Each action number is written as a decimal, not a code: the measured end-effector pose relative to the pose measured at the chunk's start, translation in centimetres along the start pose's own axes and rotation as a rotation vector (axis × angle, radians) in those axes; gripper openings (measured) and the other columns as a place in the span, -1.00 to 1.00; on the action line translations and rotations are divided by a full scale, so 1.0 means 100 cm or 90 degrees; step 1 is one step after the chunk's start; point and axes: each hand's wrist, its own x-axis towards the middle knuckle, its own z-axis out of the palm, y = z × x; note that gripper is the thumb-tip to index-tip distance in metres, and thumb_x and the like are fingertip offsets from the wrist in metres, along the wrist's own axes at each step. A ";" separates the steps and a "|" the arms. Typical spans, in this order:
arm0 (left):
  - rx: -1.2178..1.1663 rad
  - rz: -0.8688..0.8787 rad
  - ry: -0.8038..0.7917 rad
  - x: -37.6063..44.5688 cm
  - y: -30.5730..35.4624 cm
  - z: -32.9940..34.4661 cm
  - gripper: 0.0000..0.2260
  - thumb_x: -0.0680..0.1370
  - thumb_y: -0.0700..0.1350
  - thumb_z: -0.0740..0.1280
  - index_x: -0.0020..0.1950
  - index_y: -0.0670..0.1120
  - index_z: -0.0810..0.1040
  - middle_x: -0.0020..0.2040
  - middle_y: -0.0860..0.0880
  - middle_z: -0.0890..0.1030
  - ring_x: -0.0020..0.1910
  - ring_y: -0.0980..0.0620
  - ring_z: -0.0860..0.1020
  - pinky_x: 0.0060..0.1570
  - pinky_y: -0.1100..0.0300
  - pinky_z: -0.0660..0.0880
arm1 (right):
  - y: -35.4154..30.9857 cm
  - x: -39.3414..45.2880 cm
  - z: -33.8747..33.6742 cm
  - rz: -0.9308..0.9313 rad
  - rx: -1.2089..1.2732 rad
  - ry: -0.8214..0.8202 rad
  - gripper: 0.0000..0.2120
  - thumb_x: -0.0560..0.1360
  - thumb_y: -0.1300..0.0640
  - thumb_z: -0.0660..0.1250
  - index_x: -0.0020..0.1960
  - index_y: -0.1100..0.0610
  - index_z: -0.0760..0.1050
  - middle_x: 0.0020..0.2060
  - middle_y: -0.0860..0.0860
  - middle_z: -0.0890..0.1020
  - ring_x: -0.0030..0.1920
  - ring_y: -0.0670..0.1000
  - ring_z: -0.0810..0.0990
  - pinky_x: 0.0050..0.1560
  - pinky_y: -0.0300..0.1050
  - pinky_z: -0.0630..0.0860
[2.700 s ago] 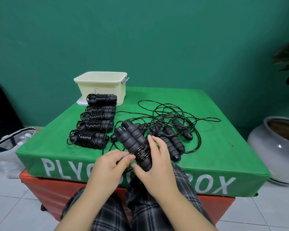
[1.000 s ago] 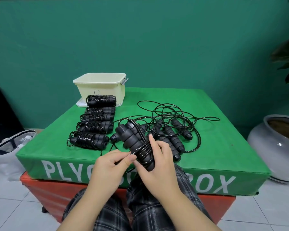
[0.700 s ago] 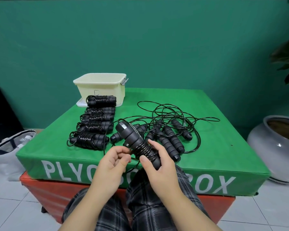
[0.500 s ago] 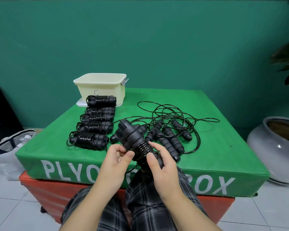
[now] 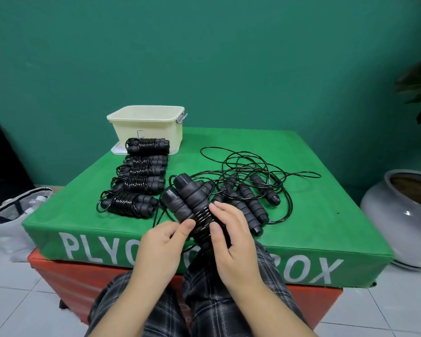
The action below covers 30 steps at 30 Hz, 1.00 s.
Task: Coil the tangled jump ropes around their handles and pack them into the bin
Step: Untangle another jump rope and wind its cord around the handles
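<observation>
Status: five coiled bundles (image 5: 136, 184) lined up on table (image 5: 314, 210), none seen in bin (image 5: 147, 124) yet. Right hand (image 5: 233, 237) grasps handle pair (image 5: 187, 203), approx. half wound; left hand (image 5: 165, 242) pinches cord. Tangled ropes (image 5: 250, 181) remain.

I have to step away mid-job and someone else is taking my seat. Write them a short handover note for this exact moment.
Right hand grips the pair of handles being wrapped; left hand pinches the cord beside the coils.
Done: five coiled ropes lie in a row on the green box, in front of the cream bin.
Left: finish this wrap, coil the tangled ropes to the right, then pack everything into the bin. I cannot see inside the bin.
</observation>
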 end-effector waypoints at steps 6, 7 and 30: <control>-0.053 -0.045 0.040 0.001 0.002 -0.005 -0.63 0.47 -0.01 0.38 -0.55 0.12 0.50 -0.49 0.08 0.53 -0.43 0.24 0.46 -0.36 0.41 0.33 | -0.003 -0.002 0.003 0.058 -0.046 -0.095 -0.35 0.41 -0.23 0.31 0.42 -0.04 0.29 0.31 -0.30 0.29 0.37 -0.27 0.26 0.34 -0.41 0.18; -0.055 -0.038 0.042 0.001 0.002 -0.006 -0.72 0.47 -0.06 0.41 -0.45 0.16 0.57 -0.42 0.05 0.59 -0.36 0.27 0.51 -0.32 0.46 0.35 | -0.003 -0.002 0.003 0.075 -0.051 -0.109 -0.27 0.35 -0.29 0.32 0.43 -0.04 0.24 0.30 -0.35 0.24 0.35 -0.35 0.21 0.31 -0.47 0.15; -0.015 0.065 -0.054 0.000 0.012 -0.012 -0.78 0.53 -0.18 0.33 -0.15 0.17 0.59 -0.26 0.29 0.56 -0.22 0.27 0.52 -0.20 0.48 0.37 | 0.000 -0.003 0.005 0.137 -0.128 -0.067 -0.46 0.50 -0.18 0.21 0.45 -0.27 0.16 0.18 -0.23 0.28 0.18 -0.30 0.31 0.05 -0.38 0.30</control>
